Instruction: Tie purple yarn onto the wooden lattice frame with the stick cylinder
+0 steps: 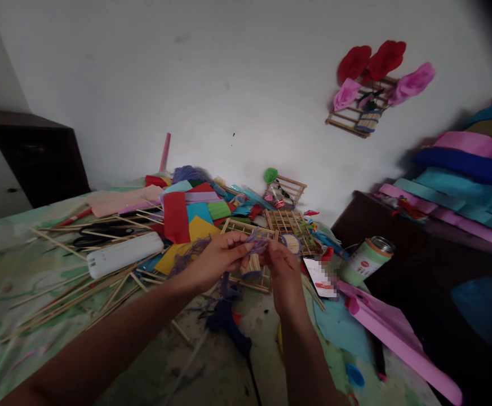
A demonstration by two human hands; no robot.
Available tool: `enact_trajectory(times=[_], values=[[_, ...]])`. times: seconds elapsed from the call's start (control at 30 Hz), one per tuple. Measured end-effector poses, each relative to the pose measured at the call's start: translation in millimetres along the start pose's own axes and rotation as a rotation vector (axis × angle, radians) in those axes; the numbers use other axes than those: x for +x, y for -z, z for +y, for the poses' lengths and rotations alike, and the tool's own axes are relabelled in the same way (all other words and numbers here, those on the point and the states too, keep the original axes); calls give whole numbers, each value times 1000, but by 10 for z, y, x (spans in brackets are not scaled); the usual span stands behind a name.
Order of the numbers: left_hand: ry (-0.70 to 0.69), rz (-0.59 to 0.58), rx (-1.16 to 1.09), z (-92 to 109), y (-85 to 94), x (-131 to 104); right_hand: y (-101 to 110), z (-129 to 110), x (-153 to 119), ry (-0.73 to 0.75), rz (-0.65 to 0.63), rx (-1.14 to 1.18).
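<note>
Purple yarn (257,243) is pinched between my two hands above the middle of the table. My left hand (224,252) grips it with thumb and forefinger, and my right hand (282,268) holds its other side. A looser tangle of purple yarn (190,255) lies beside my left wrist. Beneath the hands is a small bamboo-stick lattice (237,226), partly hidden, with a little stick basket (252,266) on it. A dark blue glue gun (225,318) rests on the table below, its cord running toward me.
Bamboo sticks (68,299), a white power bank (125,255) and coloured paper (176,217) cover the left. At right are a phone (320,277), a green jar (366,260) and a pink roll (402,338). A lattice with paper flowers (387,59) hangs on the wall.
</note>
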State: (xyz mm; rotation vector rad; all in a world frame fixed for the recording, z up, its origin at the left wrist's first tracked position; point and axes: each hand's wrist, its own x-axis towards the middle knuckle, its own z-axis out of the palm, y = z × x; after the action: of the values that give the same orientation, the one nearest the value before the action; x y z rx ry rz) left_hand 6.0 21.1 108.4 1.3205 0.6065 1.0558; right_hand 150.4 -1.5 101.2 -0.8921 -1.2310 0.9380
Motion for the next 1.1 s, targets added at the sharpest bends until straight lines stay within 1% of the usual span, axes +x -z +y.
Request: enact_trajectory(times=[0.07,0.13,0.27,0.37,0.47,0.53,0.6,0.67,0.73,0.8,0.9,1.0,1.1], values=[[-15,-11,-28,-8,-3,4,-24,-14,-17,21,-110,-133],[-16,-44,-34,-20,-10,1,-58,-19,-41,51,-150,-235],[-10,-118,-11,-43,-32,-17,-127,-4,-72,136,-120,-289],[-35,-121,26,-52,-54,-32,-173,19,-77,154,-65,-252],[-17,-132,50,-51,-84,-49,-216,42,-91,135,41,-175],[13,-146,69,-47,-104,-62,-237,33,-104,117,108,-75],[30,-157,112,-46,-121,-75,-234,-23,-113,113,173,106],[11,-166,183,-50,-135,-87,-186,-134,-112,106,207,320],[-9,-207,281,-56,-155,-104,-71,-278,-96,91,234,491],[4,-287,394,-68,-194,-134,116,-410,-65,98,296,567],[44,-465,515,-107,-300,-213,485,-523,-6,156,439,568],[37,-639,582,-174,-446,-322,849,-554,31,201,570,564],[57,-808,655,-225,-582,-428,1101,-578,24,233,677,583]])
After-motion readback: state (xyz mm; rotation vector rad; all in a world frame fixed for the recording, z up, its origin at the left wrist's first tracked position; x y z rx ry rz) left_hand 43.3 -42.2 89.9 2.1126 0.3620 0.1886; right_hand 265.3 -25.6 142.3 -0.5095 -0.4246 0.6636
